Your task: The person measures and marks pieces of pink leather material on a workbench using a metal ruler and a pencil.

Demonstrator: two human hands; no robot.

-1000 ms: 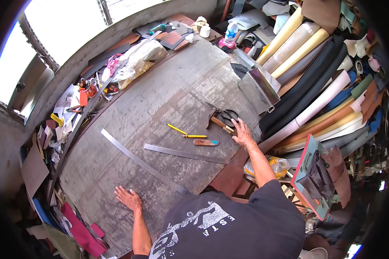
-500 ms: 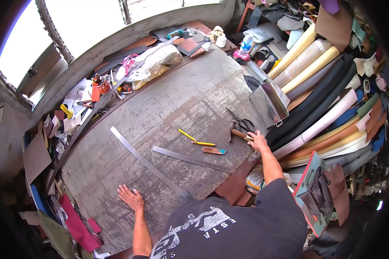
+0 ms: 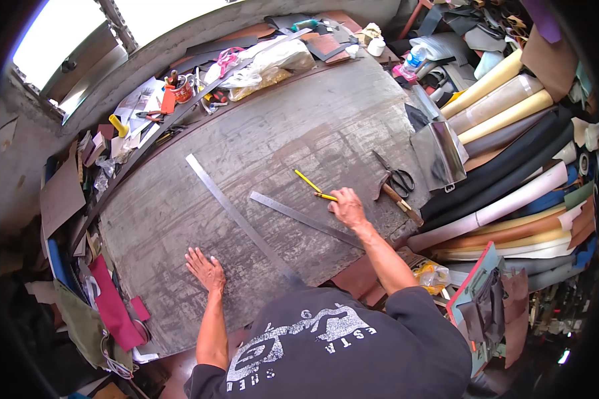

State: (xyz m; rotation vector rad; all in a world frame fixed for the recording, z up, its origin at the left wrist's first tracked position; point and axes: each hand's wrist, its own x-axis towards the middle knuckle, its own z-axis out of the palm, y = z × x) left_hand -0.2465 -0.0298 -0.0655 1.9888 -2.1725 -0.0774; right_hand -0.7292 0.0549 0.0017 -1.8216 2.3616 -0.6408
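Note:
My left hand (image 3: pixel 205 270) lies flat on the dark worktable (image 3: pixel 146 226), fingers spread, with nothing in it. A long steel ruler (image 3: pixel 236 216) lies to its right. My right hand (image 3: pixel 347 207) is curled low over the table, and its fingers hide what is beneath them. One yellow pencil (image 3: pixel 325 196) has its end at those fingertips; another thin yellow stick (image 3: pixel 306 179) lies just beyond. A second steel ruler (image 3: pixel 299 218) lies left of my right hand. To the right of that hand are a hammer (image 3: pixel 400 203) with a wooden handle and black-handled scissors (image 3: pixel 399 179).
Rolled sheet material (image 3: pixel 506 166) is stacked along the right. A shiny metal piece (image 3: pixel 449 153) stands at the table's right edge. At the back lie a plastic bag (image 3: pixel 273 66), a can of tools (image 3: pixel 180 90) and scraps. Magenta material (image 3: pixel 113 299) hangs over the left edge.
My right hand has left the hammer handle and moved left, over where a small blade-like tool with a teal end lay. My left hand stays flat. The camera view has shifted.

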